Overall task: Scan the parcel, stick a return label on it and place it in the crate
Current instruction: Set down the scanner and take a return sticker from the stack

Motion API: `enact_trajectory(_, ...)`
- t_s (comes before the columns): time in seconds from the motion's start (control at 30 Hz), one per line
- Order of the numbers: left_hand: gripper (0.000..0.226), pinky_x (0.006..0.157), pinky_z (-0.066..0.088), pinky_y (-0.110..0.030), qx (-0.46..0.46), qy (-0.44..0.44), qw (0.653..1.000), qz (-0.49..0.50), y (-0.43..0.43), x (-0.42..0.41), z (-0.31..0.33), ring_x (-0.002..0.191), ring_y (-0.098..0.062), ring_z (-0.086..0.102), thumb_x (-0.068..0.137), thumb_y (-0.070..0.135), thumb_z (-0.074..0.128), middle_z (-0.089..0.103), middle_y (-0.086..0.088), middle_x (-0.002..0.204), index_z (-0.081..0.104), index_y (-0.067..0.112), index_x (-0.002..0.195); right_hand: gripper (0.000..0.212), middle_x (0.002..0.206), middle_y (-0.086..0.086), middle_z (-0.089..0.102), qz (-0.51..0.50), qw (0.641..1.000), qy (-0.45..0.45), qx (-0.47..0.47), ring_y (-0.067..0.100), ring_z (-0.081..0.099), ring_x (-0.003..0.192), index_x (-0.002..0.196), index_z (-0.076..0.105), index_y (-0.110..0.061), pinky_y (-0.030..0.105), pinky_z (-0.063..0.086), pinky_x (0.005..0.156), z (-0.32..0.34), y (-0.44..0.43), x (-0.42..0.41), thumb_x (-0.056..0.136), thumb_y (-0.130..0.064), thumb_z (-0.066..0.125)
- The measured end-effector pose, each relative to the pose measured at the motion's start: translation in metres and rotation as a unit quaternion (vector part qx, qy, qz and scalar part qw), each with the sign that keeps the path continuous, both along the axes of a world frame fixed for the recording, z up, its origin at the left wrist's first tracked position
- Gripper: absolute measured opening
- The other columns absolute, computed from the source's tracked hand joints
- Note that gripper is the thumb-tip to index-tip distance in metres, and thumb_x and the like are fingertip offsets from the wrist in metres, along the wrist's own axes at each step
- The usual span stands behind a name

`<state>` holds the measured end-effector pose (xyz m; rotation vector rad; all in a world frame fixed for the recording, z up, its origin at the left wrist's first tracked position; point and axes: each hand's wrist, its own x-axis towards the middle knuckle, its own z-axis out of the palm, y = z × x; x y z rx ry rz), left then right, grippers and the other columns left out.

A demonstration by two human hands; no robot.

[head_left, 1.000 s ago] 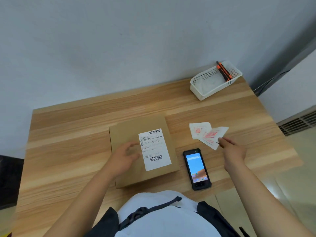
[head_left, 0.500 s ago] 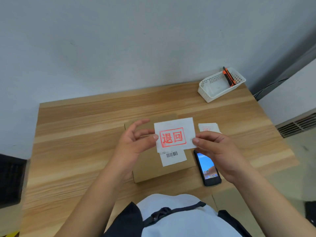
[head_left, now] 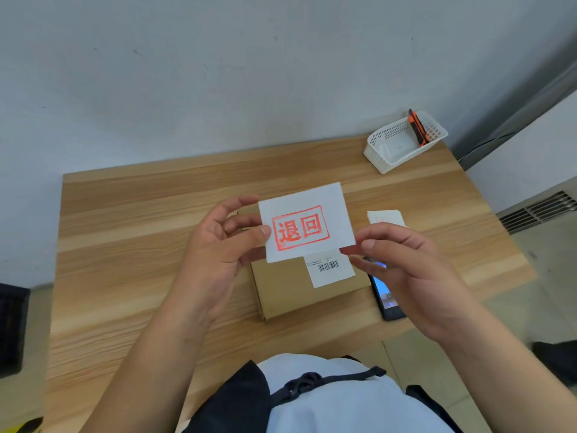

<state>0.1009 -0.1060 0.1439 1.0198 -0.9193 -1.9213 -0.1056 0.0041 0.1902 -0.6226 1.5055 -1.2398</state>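
A white return label (head_left: 307,225) with a red stamp is held up in the air between both hands. My left hand (head_left: 223,245) pinches its left edge and my right hand (head_left: 409,267) pinches its lower right corner. Below it lies the flat brown parcel (head_left: 288,292) on the wooden table (head_left: 131,245), with a white barcode shipping label (head_left: 331,270) partly hidden by the return label. A black handheld scanner (head_left: 387,298) with a lit screen lies right of the parcel, partly under my right hand.
A small stack of more return labels (head_left: 384,217) lies behind my right hand. A white perforated basket (head_left: 402,145) with an orange utility knife (head_left: 416,128) stands at the table's far right corner. A dark object (head_left: 12,326) sits on the floor at left.
My right hand lifted one return label off the stack and brought it over the parcel. My left hand left the parcel and took hold of the label's left edge.
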Motion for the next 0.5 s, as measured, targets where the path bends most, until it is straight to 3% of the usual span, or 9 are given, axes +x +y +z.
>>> enact_trajectory(0.2,0.041,0.065,0.061,-0.032,-0.011,-0.005,1.000,-0.001,-0.001,0.011,0.001,0.087,-0.028,0.074,0.083,-0.011,0.064,0.070,-0.023,0.104,0.062,0.008,0.120,0.010,0.091,0.013,0.077,-0.028,0.999,0.006,0.018,0.022,0.072,0.097,0.077,0.078,-0.016,0.053,0.042,0.110,-0.004,0.002,0.018,0.071,-0.013,0.070)
enact_trajectory(0.4,0.035,0.065,0.062,-0.035,-0.024,-0.010,1.000,-0.005,0.004,0.018,0.004,0.089,-0.031,0.074,0.084,-0.009,0.065,0.071,-0.020,0.099,0.065,0.009,0.113,0.011,0.083,0.006,0.077,-0.051,0.998,0.040,0.007,0.021,0.068,0.092,0.071,0.079,-0.021,0.051,0.044,0.106,-0.005,0.003,0.032,0.064,-0.014,0.084)
enact_trajectory(0.5,0.029,0.062,0.060,-0.034,-0.032,-0.006,0.999,-0.007,0.007,0.020,0.005,0.088,-0.032,0.073,0.084,-0.007,0.066,0.072,-0.022,0.095,0.068,0.011,0.107,0.012,0.075,0.006,0.075,-0.083,0.995,0.061,0.007,0.022,0.065,0.088,0.071,0.078,-0.019,0.052,0.044,0.105,-0.006,0.002,0.034,0.077,-0.010,0.075)
